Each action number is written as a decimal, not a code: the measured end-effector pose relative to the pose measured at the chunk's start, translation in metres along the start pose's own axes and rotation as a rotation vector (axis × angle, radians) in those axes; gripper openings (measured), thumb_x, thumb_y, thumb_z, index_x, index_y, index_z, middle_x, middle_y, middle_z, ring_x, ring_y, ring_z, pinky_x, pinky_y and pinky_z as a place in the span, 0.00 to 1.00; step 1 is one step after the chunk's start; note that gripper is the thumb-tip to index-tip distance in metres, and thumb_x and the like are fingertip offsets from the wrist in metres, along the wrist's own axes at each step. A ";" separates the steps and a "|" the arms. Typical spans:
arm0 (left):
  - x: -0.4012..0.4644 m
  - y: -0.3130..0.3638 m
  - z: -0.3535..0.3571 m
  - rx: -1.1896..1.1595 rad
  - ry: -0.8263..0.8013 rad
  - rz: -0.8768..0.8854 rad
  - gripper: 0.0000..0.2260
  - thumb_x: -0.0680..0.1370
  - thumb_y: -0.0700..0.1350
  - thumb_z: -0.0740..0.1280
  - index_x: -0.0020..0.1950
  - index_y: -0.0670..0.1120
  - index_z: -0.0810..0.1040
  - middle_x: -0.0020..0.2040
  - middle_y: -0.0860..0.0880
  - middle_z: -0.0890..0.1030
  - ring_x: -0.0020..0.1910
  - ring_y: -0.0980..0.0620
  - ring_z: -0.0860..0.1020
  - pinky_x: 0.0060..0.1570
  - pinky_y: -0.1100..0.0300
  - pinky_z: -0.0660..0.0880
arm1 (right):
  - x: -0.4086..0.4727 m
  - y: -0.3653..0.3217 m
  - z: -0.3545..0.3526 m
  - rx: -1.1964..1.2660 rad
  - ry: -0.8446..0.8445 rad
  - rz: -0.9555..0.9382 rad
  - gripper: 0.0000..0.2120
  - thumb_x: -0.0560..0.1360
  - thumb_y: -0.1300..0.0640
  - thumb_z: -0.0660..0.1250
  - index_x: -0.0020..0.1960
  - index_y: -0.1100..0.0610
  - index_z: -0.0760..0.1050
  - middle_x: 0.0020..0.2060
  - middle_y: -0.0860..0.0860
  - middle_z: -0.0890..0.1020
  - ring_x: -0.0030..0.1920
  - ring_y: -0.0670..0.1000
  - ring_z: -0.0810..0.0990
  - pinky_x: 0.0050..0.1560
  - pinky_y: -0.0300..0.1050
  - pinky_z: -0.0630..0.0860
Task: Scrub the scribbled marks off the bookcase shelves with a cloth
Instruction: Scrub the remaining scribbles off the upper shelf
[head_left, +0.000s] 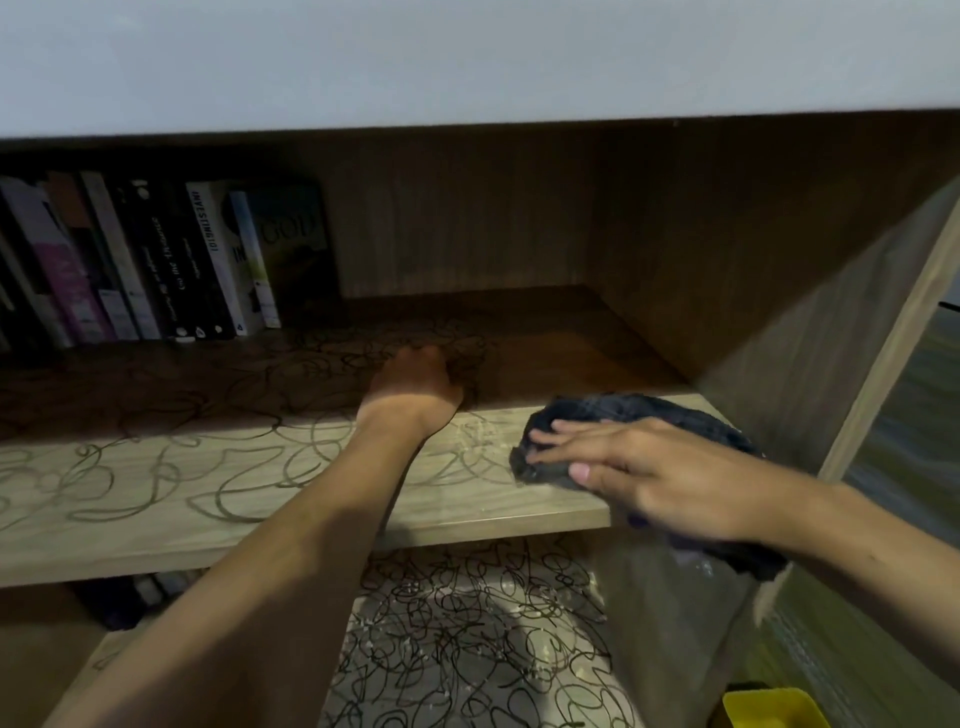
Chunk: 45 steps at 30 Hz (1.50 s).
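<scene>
both hands (631, 470) (flat) on shelf (260, 519)

Two hands on the upper shelf of a scribbled bookcase

The wooden upper shelf (156, 525) spans the view; a row of upright paperback books (156, 260) stands at its 10 o'clock, against the back panel. Looping black scribbled marks (130, 478) cover the shelf from 9 o'clock to centre. The left hand (415, 387) rests on the shelf at centre, behind the front edge. The right hand (644, 467) lies at 3 o'clock on a crumpled dark cloth (639, 410), which sits on the shelf's right end beside the bookcase's side panel (810, 364). Below, at 6 o'clock, the lower shelf (467, 649) carries denser scribbles. A yellow plastic tub (774, 706) sits at 5 o'clock.
</scene>
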<state>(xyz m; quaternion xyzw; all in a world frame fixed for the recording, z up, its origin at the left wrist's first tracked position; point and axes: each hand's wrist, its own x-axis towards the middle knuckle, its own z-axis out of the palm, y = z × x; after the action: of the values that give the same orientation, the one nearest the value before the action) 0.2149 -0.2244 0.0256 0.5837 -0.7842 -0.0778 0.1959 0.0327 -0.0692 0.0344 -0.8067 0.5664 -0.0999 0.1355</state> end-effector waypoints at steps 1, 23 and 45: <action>0.000 0.000 0.000 -0.005 -0.003 0.001 0.15 0.76 0.44 0.62 0.61 0.44 0.77 0.56 0.39 0.78 0.54 0.38 0.77 0.50 0.52 0.73 | 0.004 0.002 -0.004 -0.012 0.021 0.027 0.18 0.82 0.49 0.54 0.72 0.41 0.65 0.73 0.36 0.62 0.73 0.34 0.53 0.76 0.45 0.51; -0.002 0.002 -0.001 0.025 0.033 -0.017 0.16 0.76 0.46 0.63 0.62 0.41 0.75 0.61 0.38 0.75 0.59 0.37 0.75 0.53 0.52 0.72 | -0.029 -0.004 0.002 -0.123 -0.014 -0.131 0.21 0.79 0.46 0.51 0.71 0.39 0.66 0.71 0.30 0.61 0.70 0.27 0.51 0.73 0.32 0.50; -0.025 0.010 -0.007 0.034 0.002 -0.039 0.13 0.78 0.46 0.63 0.61 0.45 0.77 0.54 0.41 0.78 0.47 0.45 0.76 0.48 0.51 0.77 | -0.009 -0.027 0.012 -0.059 0.139 0.024 0.19 0.83 0.57 0.54 0.73 0.48 0.66 0.73 0.46 0.65 0.75 0.44 0.58 0.74 0.42 0.54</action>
<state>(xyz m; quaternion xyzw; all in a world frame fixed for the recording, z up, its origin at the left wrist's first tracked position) 0.2147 -0.1967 0.0305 0.6022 -0.7736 -0.0680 0.1850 0.0571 -0.0512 0.0324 -0.7945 0.5870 -0.1372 0.0732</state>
